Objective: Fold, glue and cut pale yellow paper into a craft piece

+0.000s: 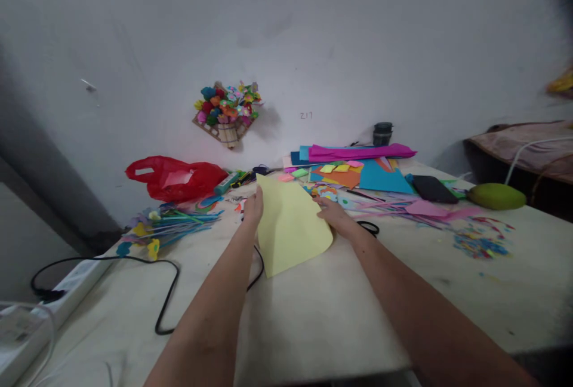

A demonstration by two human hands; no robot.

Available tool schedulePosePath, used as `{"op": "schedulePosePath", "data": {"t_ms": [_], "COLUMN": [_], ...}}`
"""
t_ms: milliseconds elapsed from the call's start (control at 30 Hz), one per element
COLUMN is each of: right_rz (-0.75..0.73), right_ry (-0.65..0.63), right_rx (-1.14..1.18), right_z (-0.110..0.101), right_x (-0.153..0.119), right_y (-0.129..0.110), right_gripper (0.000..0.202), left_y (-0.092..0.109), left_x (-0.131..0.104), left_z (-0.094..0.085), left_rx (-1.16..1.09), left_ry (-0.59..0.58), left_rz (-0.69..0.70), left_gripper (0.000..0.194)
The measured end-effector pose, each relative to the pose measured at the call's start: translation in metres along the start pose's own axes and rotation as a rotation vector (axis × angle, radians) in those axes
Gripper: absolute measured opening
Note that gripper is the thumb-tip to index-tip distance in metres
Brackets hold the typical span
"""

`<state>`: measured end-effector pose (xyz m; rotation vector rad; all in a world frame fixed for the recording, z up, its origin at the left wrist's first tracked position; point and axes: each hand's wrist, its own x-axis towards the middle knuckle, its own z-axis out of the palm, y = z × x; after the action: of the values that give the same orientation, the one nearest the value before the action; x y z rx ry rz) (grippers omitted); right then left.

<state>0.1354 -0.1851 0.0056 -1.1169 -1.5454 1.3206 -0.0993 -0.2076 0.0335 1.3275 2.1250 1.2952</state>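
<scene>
Centrally, a large pale yellow sheet of paper (290, 226) stands tilted above the cream-coloured tabletop (308, 327), directly in front of the person, its lower right corner curving round. Judging from the hold, the step in hand is handling and positioning this sheet; the next move seems to call for matched control of both side edges, so that the thin paper neither creases nor slips.

Both forearms reach forward from the near edge of the table and converge on the paper. The left hand (253, 209) is upright at the left edge, its fingers closed on the paper, though their exact placement is partly hidden. The right hand (335, 217) comes in from the side, lower and flatter, with its fingers gripping the right edge; whether the thumb presses from the front cannot be told.

Just beside the right wrist lie black looped handles (368, 229), probably of scissors. Beyond the left hand are a crumpled red plastic bag (188, 179) and a bunch of craft flowers with blue stems (183, 226). Farther right sit a flat black rectangular object (433, 189), a green oval fruit (496, 196) and a scatter of small coloured scraps (481, 243).
</scene>
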Motion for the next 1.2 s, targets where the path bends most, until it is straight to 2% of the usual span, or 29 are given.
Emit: {"op": "schedulePosePath", "data": {"t_ms": [100, 200, 267, 400, 567, 867, 1000, 1100, 1200], "right_rz": [0.007, 0.048, 0.070, 0.104, 0.103, 0.085, 0.060, 0.061, 0.044], "right_ry": [-0.022, -0.006, -0.012, -0.021, -0.026, -0.044, -0.052, -0.069, -0.078], "right_rx": [0.001, -0.028, -0.032, -0.019, 0.005, -0.025, -0.037, -0.040, -0.055], "right_z": [0.001, 0.001, 0.002, 0.003, 0.003, 0.002, 0.003, 0.005, 0.005], "right_x": [-0.001, 0.000, 0.002, 0.001, -0.002, 0.002, 0.000, -0.003, -0.004], "right_y": [-0.001, 0.002, 0.005, 0.005, 0.003, 0.008, 0.006, 0.001, -0.001], "right_gripper": [0.062, 0.058, 0.056, 0.055, 0.052, 0.050, 0.046, 0.046, 0.046], "left_y": [-0.004, -0.017, -0.029, -0.043, -0.044, -0.071, -0.080, -0.071, -0.040], "left_x": [-0.006, -0.013, -0.017, -0.021, -0.020, -0.013, -0.008, -0.006, -0.009], "left_z": [-0.013, -0.021, -0.022, -0.018, -0.024, -0.070, -0.089, -0.093, -0.081], "left_rx": [0.290, 0.495, 0.619, 0.750, 0.808, 0.970, 1.058, 1.084, 1.046], "left_ry": [0.185, 0.319, 0.343, 0.293, 0.220, 0.092, 0.067, 0.079, 0.125], "left_rz": [-0.093, -0.105, -0.059, -0.067, -0.026, 0.285, 0.326, 0.265, 0.242], "left_gripper": [0.068, 0.045, 0.032, 0.038, 0.032, 0.031, 0.031, 0.035, 0.043]}}
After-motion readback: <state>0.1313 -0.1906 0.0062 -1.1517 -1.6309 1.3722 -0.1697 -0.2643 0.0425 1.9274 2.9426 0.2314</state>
